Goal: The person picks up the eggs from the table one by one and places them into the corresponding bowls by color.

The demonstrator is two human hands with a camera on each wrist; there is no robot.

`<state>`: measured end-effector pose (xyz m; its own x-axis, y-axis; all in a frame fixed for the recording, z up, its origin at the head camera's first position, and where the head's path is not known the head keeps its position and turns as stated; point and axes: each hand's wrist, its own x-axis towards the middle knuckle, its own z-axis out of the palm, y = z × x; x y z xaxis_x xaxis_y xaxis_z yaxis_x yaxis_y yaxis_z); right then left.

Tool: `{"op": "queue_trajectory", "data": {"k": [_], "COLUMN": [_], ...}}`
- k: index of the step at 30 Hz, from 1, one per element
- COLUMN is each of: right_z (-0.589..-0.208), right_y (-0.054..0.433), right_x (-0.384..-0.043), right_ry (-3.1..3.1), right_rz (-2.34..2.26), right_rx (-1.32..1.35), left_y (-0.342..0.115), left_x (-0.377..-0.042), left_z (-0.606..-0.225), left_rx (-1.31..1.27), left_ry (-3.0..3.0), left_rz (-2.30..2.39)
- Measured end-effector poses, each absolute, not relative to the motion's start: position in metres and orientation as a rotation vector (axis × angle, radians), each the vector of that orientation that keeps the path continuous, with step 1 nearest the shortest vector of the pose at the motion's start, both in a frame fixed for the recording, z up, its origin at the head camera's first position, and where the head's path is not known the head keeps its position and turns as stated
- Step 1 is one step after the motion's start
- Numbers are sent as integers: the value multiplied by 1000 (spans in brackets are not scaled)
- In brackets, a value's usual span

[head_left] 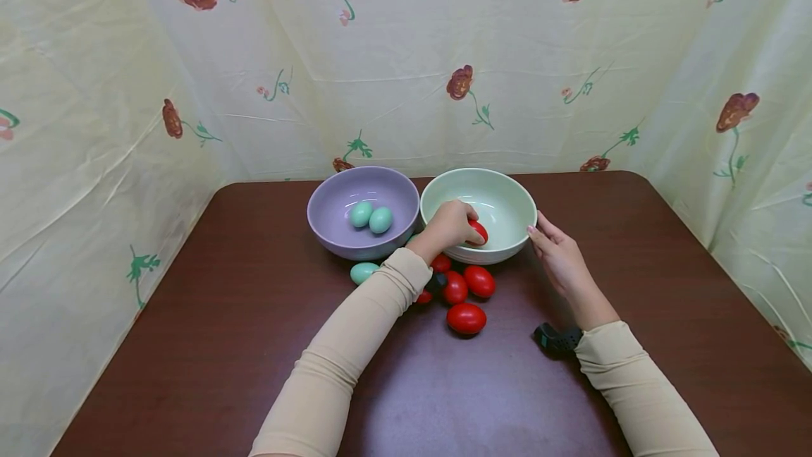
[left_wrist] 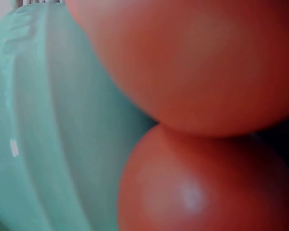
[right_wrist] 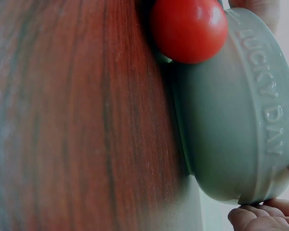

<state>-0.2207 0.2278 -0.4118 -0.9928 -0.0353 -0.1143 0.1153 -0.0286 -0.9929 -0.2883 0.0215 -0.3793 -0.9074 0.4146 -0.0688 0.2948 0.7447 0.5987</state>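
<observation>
My left hand (head_left: 449, 223) reaches over the near rim of the pale green bowl (head_left: 507, 196), holding a red egg (head_left: 478, 233) low inside it. At the bowl's right side, my right hand (head_left: 558, 258) grips the rim between thumb and fingers; the right wrist view shows its fingers (right_wrist: 267, 219) against the wall of the bowl. Several red eggs (head_left: 466, 319) lie on the table in front of the bowl, partly covered by my left wrist. Two of them fill much of the left wrist view, close to the bowl's wall.
A purple bowl (head_left: 325, 223) stands just left of the green one, with two mint-green eggs (head_left: 361, 214) in it. Another mint-green egg (head_left: 364, 273) lies in front, beside my left sleeve. The brown table (head_left: 254, 302) ends at a flowered curtain (head_left: 393, 55).
</observation>
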Motion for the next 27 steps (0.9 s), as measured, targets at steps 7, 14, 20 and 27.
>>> {"op": "queue_trajectory", "data": {"k": [7, 14, 20, 27], "right_z": [-412, -412, -412, -413], "right_y": [228, 228, 229, 230], "right_x": [-220, -220, -221, -221], "right_ry": [2116, 2128, 2123, 2125], "right_rz": [-2171, -2148, -2158, -2162], "right_rx": [82, 104, 85, 69], "left_y": [21, 22, 22, 23], "left_x": [-287, -287, -286, -286], "left_z": [-378, -378, -377, -376], "left_rx": [593, 606, 602, 584], "left_ry": [2785, 2792, 2779, 2771], "left_rz": [813, 758, 761, 728]}}
